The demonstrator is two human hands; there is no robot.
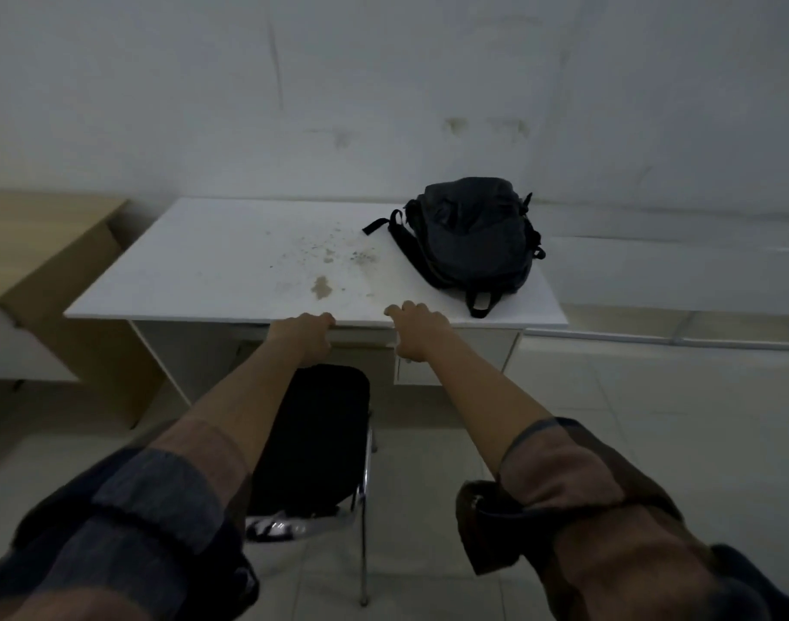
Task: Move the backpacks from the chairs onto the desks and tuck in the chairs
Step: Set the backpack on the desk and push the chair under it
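A dark backpack (473, 239) lies on the right part of the white desk (213, 271), straps spread toward the front edge. A black chair (321, 441) with a chrome frame stands in front of the desk, between my arms, its far end just under the desk's front edge. My left hand (305, 333) is curled around the front edge near its middle. My right hand (417, 327) grips the same edge a little to the right, knuckles on top, close to the backpack's handle loop.
A light wooden desk (47, 262) stands at the left, close to the white one. A grey wall runs behind both. A drawer unit (455, 365) hangs under the white desk's right side. Pale floor tiles stretch to the right.
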